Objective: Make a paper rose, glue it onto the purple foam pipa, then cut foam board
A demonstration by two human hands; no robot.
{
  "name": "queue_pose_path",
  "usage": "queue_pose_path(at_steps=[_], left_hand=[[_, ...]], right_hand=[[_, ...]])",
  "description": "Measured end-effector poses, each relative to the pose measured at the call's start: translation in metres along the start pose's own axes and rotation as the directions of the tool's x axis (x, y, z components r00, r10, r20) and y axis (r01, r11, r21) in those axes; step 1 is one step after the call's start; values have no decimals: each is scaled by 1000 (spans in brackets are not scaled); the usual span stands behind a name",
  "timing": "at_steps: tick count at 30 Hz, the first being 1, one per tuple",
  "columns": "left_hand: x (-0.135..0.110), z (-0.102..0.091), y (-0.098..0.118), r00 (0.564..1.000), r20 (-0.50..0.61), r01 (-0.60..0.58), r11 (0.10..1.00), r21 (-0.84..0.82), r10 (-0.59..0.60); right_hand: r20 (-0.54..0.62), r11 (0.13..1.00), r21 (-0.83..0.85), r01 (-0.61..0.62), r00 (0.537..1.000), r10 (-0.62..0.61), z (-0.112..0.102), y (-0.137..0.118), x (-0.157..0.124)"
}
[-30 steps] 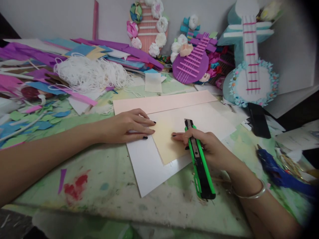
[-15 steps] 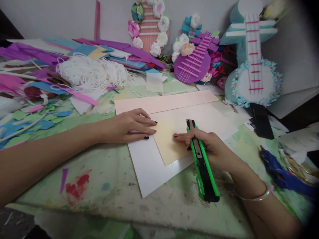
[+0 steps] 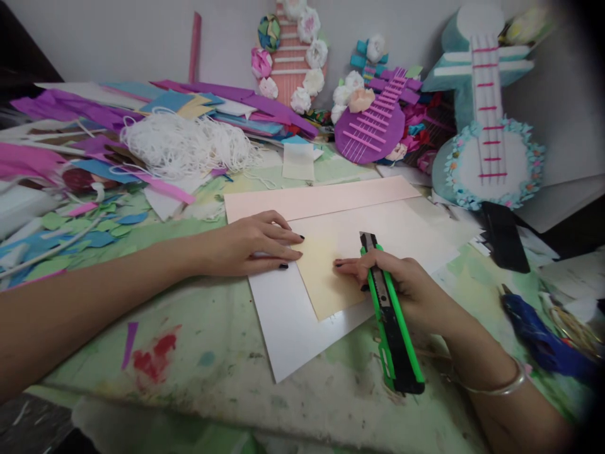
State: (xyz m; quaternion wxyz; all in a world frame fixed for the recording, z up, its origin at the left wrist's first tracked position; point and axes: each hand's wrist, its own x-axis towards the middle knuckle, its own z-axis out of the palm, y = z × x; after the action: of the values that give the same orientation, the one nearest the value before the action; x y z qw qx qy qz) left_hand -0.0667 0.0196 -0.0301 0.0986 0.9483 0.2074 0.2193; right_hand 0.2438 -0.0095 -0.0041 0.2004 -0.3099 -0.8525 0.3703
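My left hand (image 3: 250, 244) lies flat, fingers stretched out, on the left edge of a white sheet (image 3: 288, 315) and touches a cream-yellow sheet (image 3: 326, 277) lying on it. My right hand (image 3: 401, 284) is closed round a green and black utility knife (image 3: 390, 315), its tip pointing away from me over the paper. The index finger of that hand rests on the yellow sheet. A pale pink strip of card (image 3: 321, 197) lies just behind both sheets.
A paint-stained green tabletop (image 3: 212, 353) carries a tangle of white string (image 3: 184, 142), coloured paper scraps (image 3: 85, 221), purple strips, three paper guitar models (image 3: 491, 157) at the back, a black object (image 3: 503, 236) and a blue glue gun (image 3: 539, 334) at right.
Both hands hold their positions on the paper; the whole scene has shifted slightly right and down in view as my head moved.
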Motion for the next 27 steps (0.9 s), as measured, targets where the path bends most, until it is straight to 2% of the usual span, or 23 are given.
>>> queue_pose_path(at_steps=[27], left_hand=[[0, 1, -1, 1000, -1, 14, 1000, -17, -14]], right_hand=[[18, 1000, 12, 8, 1000, -8, -1, -1, 0]])
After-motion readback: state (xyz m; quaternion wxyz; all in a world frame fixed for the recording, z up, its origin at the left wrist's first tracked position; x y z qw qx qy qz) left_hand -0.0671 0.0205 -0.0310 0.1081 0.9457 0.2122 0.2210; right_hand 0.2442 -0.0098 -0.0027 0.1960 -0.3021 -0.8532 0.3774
